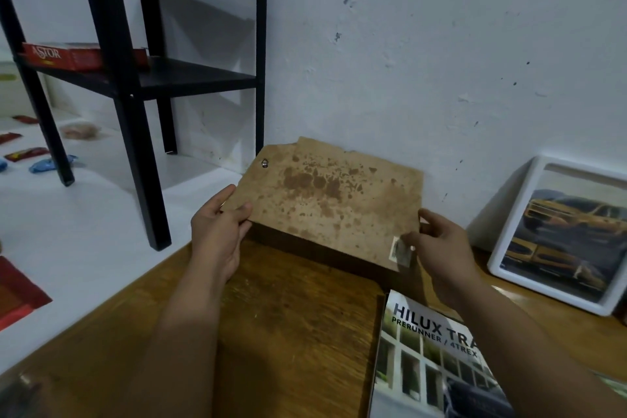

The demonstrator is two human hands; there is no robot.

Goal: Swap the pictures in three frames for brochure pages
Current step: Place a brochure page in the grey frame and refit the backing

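From my feed, the pitted white wall [441,44] fills the back, with a black metal shelf [135,78] at left. Below lies a scuffed wooden table [288,332]. My left hand [217,234] and right hand [441,244], well apart, pinch a dark frame's [305,246] stained brown backing board [332,200] (back up, long axis left-right, tilted) at opposite edges. A glossy brochure [434,360] lies near; a white frame [559,234] leans right.
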